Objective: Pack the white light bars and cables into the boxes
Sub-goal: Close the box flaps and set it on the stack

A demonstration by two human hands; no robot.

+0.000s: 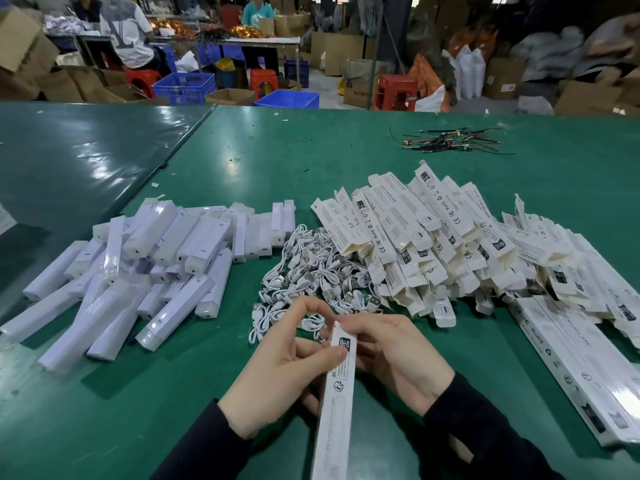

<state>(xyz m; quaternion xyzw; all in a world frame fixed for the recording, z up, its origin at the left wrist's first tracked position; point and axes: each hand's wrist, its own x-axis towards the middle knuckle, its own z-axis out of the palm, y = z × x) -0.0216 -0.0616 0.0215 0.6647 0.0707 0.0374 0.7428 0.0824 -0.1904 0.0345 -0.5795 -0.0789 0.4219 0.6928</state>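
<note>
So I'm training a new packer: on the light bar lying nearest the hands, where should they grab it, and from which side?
Probably at mid-length, across the narrow width of the light bar, coming from above and its right side. It lies flat on the green table at the pile's near edge, with bare table on its right and other bars crowding its left.

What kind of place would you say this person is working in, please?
Most likely a factory packing floor: heaps of white light bars and flat boxes on a green worktable, with cartons and blue crates behind.
</note>
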